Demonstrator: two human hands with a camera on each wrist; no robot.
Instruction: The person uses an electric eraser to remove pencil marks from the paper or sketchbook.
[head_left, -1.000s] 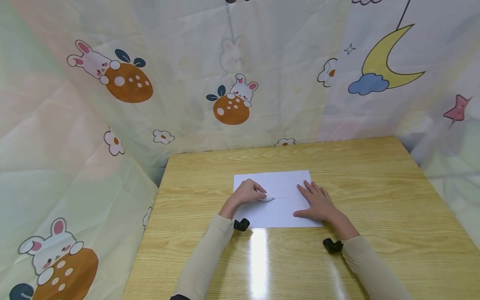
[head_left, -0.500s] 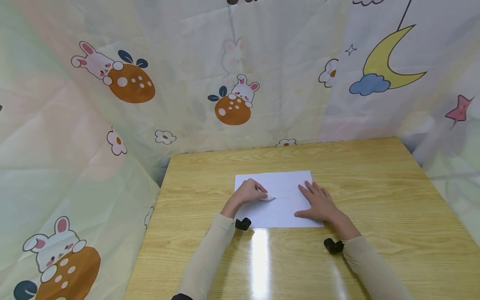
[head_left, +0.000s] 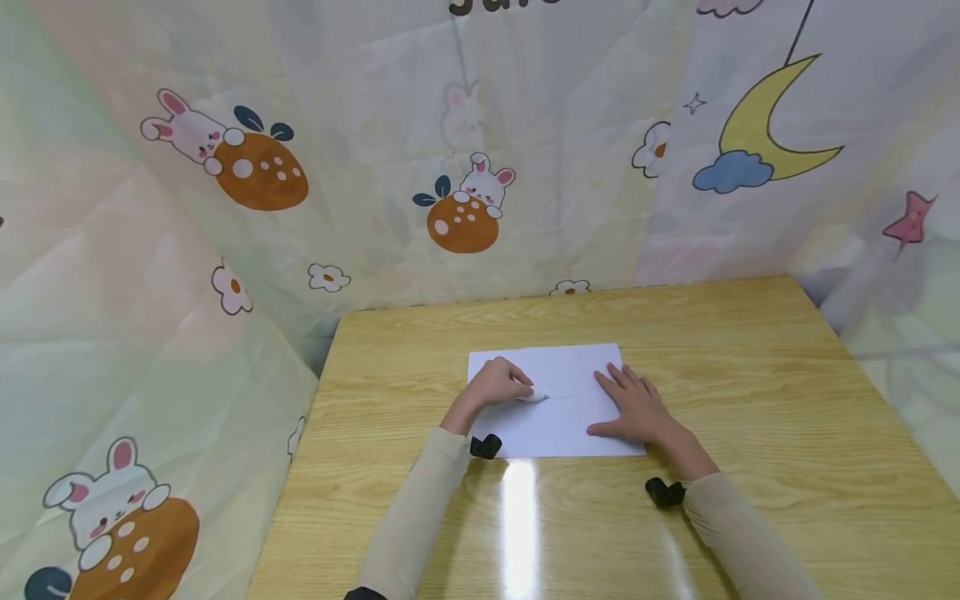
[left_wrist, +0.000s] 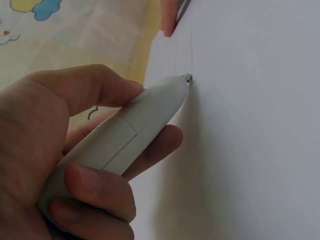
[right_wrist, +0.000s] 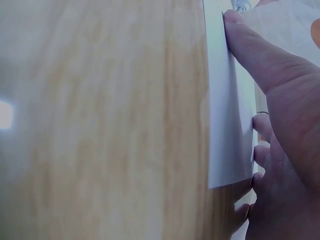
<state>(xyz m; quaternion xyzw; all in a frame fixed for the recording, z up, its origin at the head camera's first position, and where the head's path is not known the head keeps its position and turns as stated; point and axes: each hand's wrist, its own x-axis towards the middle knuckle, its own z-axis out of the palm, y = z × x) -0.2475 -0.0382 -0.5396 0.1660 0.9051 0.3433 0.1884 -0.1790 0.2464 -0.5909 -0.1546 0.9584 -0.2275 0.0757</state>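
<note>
In the left wrist view my left hand grips a thick white pen-shaped tool with a seam round its body. Its small metallic tip meets the white sheet of paper, or nearly so. From the tip a faint thin line runs toward the right. Spread fingers of my right hand rest on the paper's right side, with the thumb near its front part. The right wrist view shows the paper's edge and that thumb close up.
A wood-grain table carries the sheet. Black wrist cameras sit by both cuffs. Behind and at the sides hangs a printed cloth with rabbits, flowers and a moon. A bright reflection lies on the tabletop in front of the paper.
Both hands stay in nearly the same place, the tool still at the line's left end. The head view has shifted slightly.
</note>
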